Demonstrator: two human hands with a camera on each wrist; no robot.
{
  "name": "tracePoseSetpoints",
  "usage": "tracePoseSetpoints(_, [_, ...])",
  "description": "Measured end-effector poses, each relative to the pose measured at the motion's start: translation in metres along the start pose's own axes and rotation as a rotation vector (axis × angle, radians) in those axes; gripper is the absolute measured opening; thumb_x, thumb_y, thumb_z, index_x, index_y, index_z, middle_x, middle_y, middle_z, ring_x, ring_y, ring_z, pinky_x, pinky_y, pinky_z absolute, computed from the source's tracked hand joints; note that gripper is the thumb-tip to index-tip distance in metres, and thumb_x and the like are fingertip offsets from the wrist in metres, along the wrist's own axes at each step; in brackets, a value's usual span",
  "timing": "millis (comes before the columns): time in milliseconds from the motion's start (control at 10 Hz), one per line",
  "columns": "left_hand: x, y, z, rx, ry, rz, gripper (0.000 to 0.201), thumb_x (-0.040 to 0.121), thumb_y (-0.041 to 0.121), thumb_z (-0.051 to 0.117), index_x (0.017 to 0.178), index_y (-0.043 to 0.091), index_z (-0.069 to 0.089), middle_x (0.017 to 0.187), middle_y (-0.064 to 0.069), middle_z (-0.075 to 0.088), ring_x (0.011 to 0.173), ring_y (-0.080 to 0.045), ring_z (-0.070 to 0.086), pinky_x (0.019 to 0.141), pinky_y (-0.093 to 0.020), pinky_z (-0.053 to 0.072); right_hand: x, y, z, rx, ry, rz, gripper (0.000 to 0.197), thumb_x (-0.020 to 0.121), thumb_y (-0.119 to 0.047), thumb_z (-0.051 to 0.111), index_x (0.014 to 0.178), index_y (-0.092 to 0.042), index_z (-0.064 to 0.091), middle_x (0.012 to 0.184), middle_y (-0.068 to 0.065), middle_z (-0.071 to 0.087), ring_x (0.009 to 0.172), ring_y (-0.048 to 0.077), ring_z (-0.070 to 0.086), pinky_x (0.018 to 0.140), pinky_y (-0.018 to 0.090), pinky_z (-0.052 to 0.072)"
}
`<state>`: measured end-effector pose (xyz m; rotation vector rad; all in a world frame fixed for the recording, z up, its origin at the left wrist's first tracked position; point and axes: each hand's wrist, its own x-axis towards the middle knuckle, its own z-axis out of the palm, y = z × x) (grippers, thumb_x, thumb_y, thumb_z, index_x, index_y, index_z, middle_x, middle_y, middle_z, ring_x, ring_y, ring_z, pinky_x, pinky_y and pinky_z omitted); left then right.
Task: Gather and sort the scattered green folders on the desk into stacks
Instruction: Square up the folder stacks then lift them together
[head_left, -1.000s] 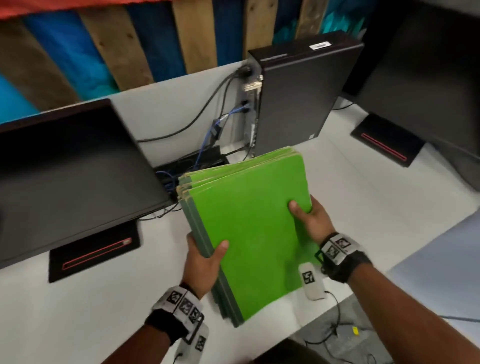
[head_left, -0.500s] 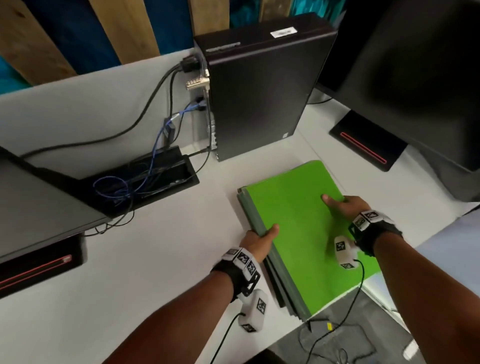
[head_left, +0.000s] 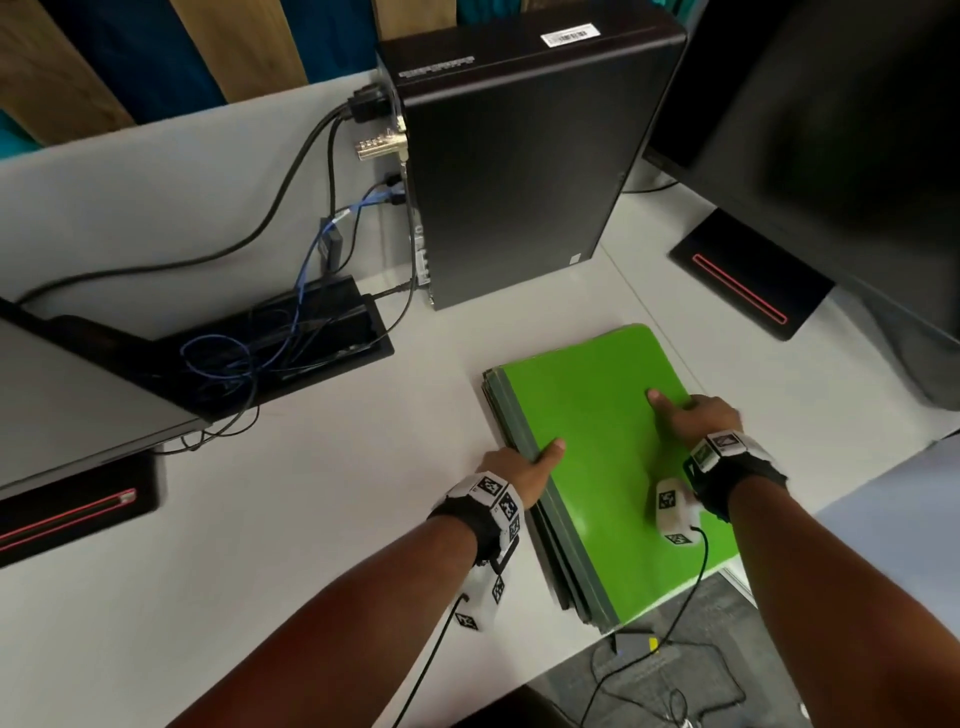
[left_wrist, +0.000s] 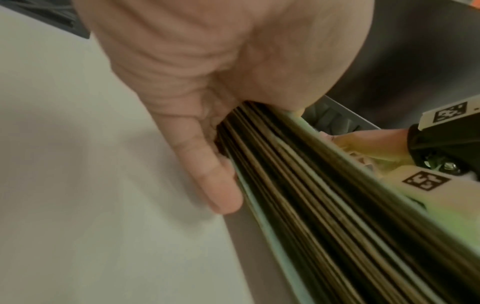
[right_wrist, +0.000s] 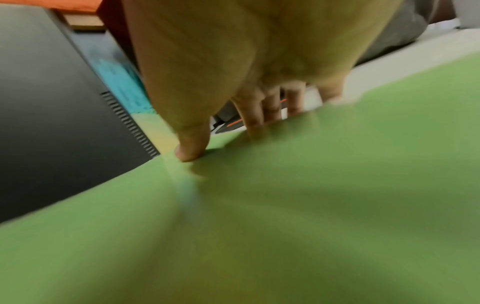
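Note:
A stack of green folders (head_left: 597, 447) lies flat on the white desk (head_left: 291, 509), its near corner hanging over the desk's front edge. My left hand (head_left: 519, 467) grips the stack's left edge, thumb on top and fingers under it. In the left wrist view the layered folder edges (left_wrist: 324, 195) run past my left hand (left_wrist: 223, 154). My right hand (head_left: 691, 415) holds the right edge, thumb pressing on the top folder. In the right wrist view my right hand (right_wrist: 233, 131) has its fingers curled over the far edge of the folders (right_wrist: 259, 216).
A black computer tower (head_left: 519, 166) stands just behind the stack. A cable tray (head_left: 270, 343) with tangled wires sits to the left. Monitors with black bases (head_left: 753, 280) stand at the right and the left (head_left: 67, 509). The floor shows below the desk edge.
The stack was held up tilted a second ago; it has since come down flat onto the desk, further right. Both hands stayed on its edges.

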<state>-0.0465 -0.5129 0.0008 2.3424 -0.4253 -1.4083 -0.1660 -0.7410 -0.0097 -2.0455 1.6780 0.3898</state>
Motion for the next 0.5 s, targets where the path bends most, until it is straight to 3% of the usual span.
tracePoseSetpoints(100, [-0.003,0.001,-0.001,0.015,0.025,-0.009,0.092,0.044,0.103,0.023,0.054,0.014,0.046,0.071,-0.015,0.064,0.073,-0.033,0.071,0.073,-0.045,0.059,0.0,0.0,0.004,-0.008,0.027,-0.007,0.076,0.079,-0.072,0.046,0.108,-0.003,0.064,0.115,0.022,0.061,0.117,0.037,0.049,0.096,0.043,0.044])
tracePoseSetpoints(200, [-0.006,-0.001,-0.005,-0.011,0.028,0.012,0.1,0.038,0.104,0.021,0.067,0.015,0.055,0.095,-0.02,0.07,0.078,-0.034,0.071,0.077,-0.044,0.058,0.002,0.004,0.008,0.062,0.034,-0.031,0.074,0.083,-0.067,0.045,0.114,-0.001,0.06,0.118,0.025,0.058,0.114,0.039,0.053,0.095,0.043,0.045])
tracePoseSetpoints(300, [-0.015,-0.014,-0.02,-0.053,-0.003,0.031,0.116,0.041,0.104,0.02,0.086,0.007,0.065,0.093,-0.014,0.071,0.064,-0.028,0.072,0.071,-0.04,0.059,-0.008,0.008,0.009,0.096,0.038,-0.02,0.073,0.088,-0.061,0.041,0.129,-0.001,0.05,0.13,0.027,0.049,0.121,0.041,0.048,0.101,0.045,0.039])
tracePoseSetpoints(400, [-0.032,-0.043,-0.042,-0.14,-0.011,0.089,0.096,0.067,0.09,0.029,0.086,0.005,0.067,0.084,-0.005,0.072,0.059,-0.024,0.071,0.065,-0.035,0.059,-0.02,0.007,0.008,0.174,0.112,-0.05,0.07,0.092,-0.05,0.045,0.142,-0.002,0.035,0.141,0.029,0.037,0.131,0.044,0.036,0.109,0.048,0.029])
tracePoseSetpoints(500, [-0.056,-0.127,-0.055,-0.254,-0.015,0.076,0.053,0.086,0.062,0.048,0.08,0.012,0.064,0.073,-0.004,0.066,0.044,-0.019,0.059,0.05,-0.029,0.051,-0.045,-0.01,-0.008,0.228,0.172,-0.195,0.062,0.092,-0.043,0.05,0.138,-0.003,0.043,0.137,0.029,0.044,0.129,0.042,0.039,0.108,0.046,0.031])
